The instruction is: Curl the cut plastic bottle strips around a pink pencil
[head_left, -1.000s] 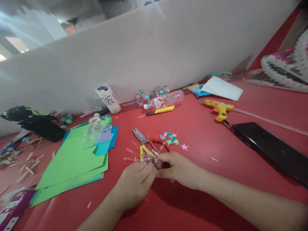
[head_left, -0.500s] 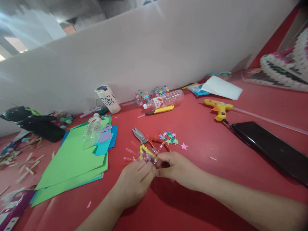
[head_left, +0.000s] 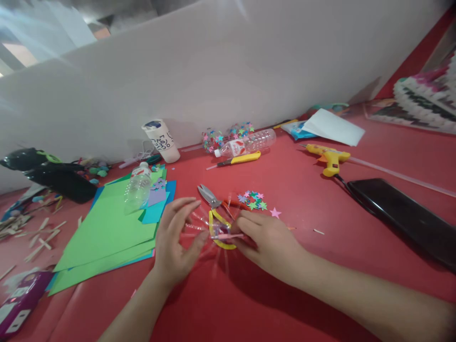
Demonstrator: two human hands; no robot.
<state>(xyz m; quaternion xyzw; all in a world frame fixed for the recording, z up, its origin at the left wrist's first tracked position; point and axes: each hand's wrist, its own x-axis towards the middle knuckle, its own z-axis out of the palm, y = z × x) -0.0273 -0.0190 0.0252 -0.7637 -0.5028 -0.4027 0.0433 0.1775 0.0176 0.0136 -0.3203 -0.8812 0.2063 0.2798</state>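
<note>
A clear plastic bottle piece cut into spreading strips (head_left: 197, 228) is in front of me, blurred at its lower strips. My right hand (head_left: 265, 237) pinches its right side, with a pinkish part showing near the fingertips. My left hand (head_left: 176, 240) is open on the other side, thumb and fingers apart around the strips. Behind the plastic piece, scissors (head_left: 210, 196) with silver blades and orange and yellow handles lie on the red table, partly covered. Small coloured foam stars (head_left: 252, 200) are piled just beyond my right hand, and a pink star (head_left: 275, 212) lies beside them.
Green sheets (head_left: 103, 237) lie at left with a clear bottle (head_left: 138, 187) on top. Farther back are a yellow box cutter (head_left: 245, 157), another bottle (head_left: 261, 138) and a white cup (head_left: 162, 142). A yellow glue gun (head_left: 331, 159) and black phone (head_left: 399, 213) are at right.
My left hand has let go of the plastic piece, moved left and opened. My right hand keeps its hold, and the strips show more openly. The view has shifted slightly.
</note>
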